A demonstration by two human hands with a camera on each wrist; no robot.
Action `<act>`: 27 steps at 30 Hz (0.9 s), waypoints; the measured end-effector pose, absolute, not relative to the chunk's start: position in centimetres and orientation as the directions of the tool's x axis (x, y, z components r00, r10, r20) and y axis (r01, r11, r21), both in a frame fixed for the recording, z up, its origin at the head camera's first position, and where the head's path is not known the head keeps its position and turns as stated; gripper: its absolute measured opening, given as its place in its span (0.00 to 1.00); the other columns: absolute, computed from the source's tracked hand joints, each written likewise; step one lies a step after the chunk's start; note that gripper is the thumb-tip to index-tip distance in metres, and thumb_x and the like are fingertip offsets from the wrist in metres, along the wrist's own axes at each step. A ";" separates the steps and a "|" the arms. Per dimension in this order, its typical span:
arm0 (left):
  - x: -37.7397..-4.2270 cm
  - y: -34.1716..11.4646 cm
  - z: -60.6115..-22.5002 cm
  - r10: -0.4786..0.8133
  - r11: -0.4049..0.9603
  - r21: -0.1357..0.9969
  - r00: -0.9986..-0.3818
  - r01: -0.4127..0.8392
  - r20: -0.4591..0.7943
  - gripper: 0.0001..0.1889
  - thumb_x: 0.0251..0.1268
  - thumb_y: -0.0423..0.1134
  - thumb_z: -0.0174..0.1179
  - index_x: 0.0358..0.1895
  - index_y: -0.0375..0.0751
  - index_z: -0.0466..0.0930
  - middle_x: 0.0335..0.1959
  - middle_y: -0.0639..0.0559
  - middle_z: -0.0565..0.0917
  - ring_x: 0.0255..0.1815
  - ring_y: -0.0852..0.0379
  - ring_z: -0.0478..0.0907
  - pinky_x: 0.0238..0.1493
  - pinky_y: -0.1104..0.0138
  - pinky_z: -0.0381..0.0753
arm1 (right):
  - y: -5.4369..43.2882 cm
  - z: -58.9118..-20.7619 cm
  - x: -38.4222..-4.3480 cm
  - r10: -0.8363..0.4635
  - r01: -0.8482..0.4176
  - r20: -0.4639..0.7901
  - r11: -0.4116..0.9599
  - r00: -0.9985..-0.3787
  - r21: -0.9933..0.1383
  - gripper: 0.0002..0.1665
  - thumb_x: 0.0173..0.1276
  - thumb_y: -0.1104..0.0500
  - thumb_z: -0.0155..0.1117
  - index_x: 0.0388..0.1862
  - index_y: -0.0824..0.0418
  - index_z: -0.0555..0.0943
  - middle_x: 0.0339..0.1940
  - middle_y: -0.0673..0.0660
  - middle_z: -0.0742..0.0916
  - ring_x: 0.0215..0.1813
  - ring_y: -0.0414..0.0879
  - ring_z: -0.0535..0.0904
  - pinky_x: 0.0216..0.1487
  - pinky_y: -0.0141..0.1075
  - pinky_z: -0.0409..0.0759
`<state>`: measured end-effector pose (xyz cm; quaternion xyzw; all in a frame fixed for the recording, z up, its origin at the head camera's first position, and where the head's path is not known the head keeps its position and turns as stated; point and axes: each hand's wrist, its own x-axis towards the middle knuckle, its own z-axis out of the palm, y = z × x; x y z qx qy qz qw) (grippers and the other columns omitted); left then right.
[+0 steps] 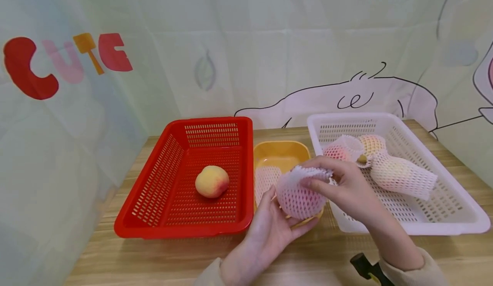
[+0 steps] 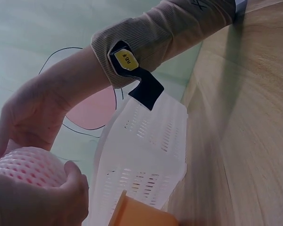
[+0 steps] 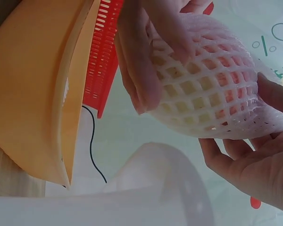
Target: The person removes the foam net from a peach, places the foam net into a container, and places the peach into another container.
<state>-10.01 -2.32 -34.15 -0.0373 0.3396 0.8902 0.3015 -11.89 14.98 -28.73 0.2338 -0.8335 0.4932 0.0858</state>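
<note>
A peach-like fruit in a pinkish-white foam net (image 1: 301,197) is held over the yellow tub, between both hands. My left hand (image 1: 269,230) cradles it from below and the left, thumb on one side and fingers beneath. The right hand (image 1: 348,189) pinches the gathered end of the net between thumb and fingers. Through the mesh in the right wrist view, the fruit (image 3: 198,89) shows pale yellow and red. A bare peach (image 1: 212,181) lies in the red basket (image 1: 127,217). One loose foam net (image 1: 266,179) lies in the yellow tub (image 1: 283,147).
On the right stands a white basket (image 1: 446,228) with several net-wrapped fruits (image 1: 393,172). The yellow tub sits between the two baskets on the wooden table (image 1: 154,260). A printed cloth (image 1: 277,55) hangs behind. A black strap (image 1: 366,269) is by the right sleeve.
</note>
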 end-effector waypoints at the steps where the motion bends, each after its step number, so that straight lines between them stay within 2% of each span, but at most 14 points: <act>1: -10.0 -2.3 -34.2 0.509 -0.586 0.586 -0.817 -0.560 -0.271 0.31 0.74 0.59 0.32 0.74 0.50 0.51 0.71 0.39 0.63 0.67 0.43 0.69 0.71 0.48 0.65 | 15.0 -28.7 -11.9 -0.304 -0.478 0.379 0.397 -0.874 -0.784 0.09 0.61 0.64 0.67 0.42 0.58 0.84 0.42 0.43 0.87 0.47 0.39 0.79 0.50 0.31 0.77; 9: -9.9 -2.2 -34.6 0.520 -0.595 0.584 -0.819 -0.553 -0.245 0.31 0.74 0.59 0.32 0.74 0.48 0.51 0.71 0.38 0.63 0.67 0.45 0.68 0.72 0.48 0.63 | 14.8 -28.5 -11.7 -0.312 -0.509 0.413 0.366 -0.856 -0.779 0.09 0.61 0.64 0.67 0.42 0.61 0.84 0.40 0.40 0.86 0.45 0.38 0.78 0.45 0.31 0.77; 13: -10.0 -2.2 -34.6 0.525 -0.602 0.572 -0.816 -0.557 -0.243 0.32 0.74 0.60 0.31 0.74 0.48 0.50 0.72 0.38 0.62 0.69 0.44 0.67 0.72 0.48 0.62 | 14.9 -28.4 -11.5 -0.306 -0.497 0.404 0.359 -0.862 -0.790 0.09 0.61 0.64 0.67 0.42 0.62 0.84 0.41 0.43 0.86 0.45 0.38 0.79 0.46 0.31 0.78; 20: -9.9 -2.2 -34.6 0.534 -0.604 0.564 -0.811 -0.563 -0.239 0.34 0.73 0.61 0.30 0.75 0.47 0.49 0.73 0.37 0.60 0.72 0.42 0.63 0.73 0.48 0.60 | 15.4 -28.2 -11.4 -0.282 -0.457 0.369 0.393 -0.886 -0.798 0.08 0.62 0.63 0.67 0.41 0.60 0.83 0.40 0.41 0.85 0.45 0.39 0.79 0.45 0.32 0.79; 27: -10.0 -2.2 -34.6 0.534 -0.602 0.568 -0.812 -0.561 -0.237 0.33 0.74 0.61 0.30 0.75 0.48 0.49 0.73 0.38 0.60 0.72 0.42 0.63 0.73 0.48 0.60 | 15.5 -28.1 -11.5 -0.292 -0.465 0.372 0.388 -0.881 -0.796 0.08 0.62 0.64 0.67 0.41 0.59 0.83 0.40 0.47 0.85 0.45 0.39 0.78 0.44 0.33 0.80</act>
